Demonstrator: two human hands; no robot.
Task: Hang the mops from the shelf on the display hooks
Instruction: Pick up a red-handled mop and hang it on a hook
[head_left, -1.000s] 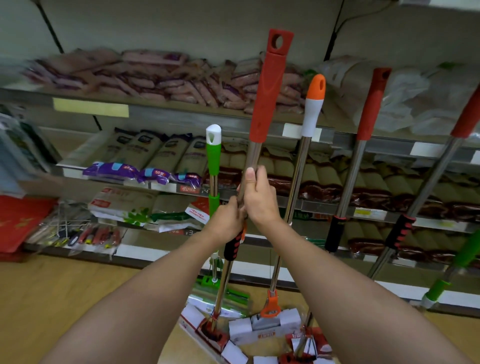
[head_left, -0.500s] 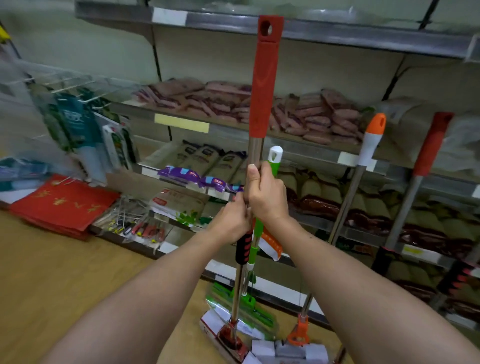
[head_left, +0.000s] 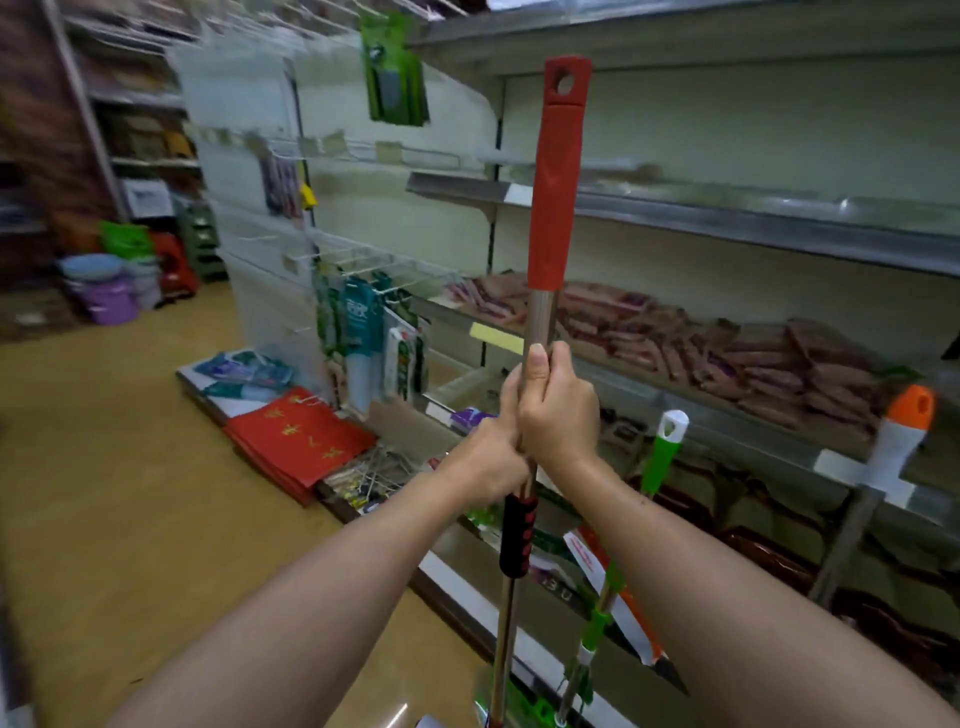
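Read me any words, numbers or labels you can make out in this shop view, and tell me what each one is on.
"3 0", faint and uncertain, on the price strip of the low shelf edge beside the green mop.
Gold characters on the red packets: too blurred to read.
White lettering on the teal hanging packs: too blurred to read.
Yellow shelf label: no legible print.
Red mop handle, gripped by the left hand and right hand: no text.

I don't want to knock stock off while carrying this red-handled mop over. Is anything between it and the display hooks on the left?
Both hands, left hand and right hand, grip the red-handled mop upright. Open aisle lies between it and the wire display hooks. Several hooks already carry hanging packets; the view is too blurred to pick a free one.
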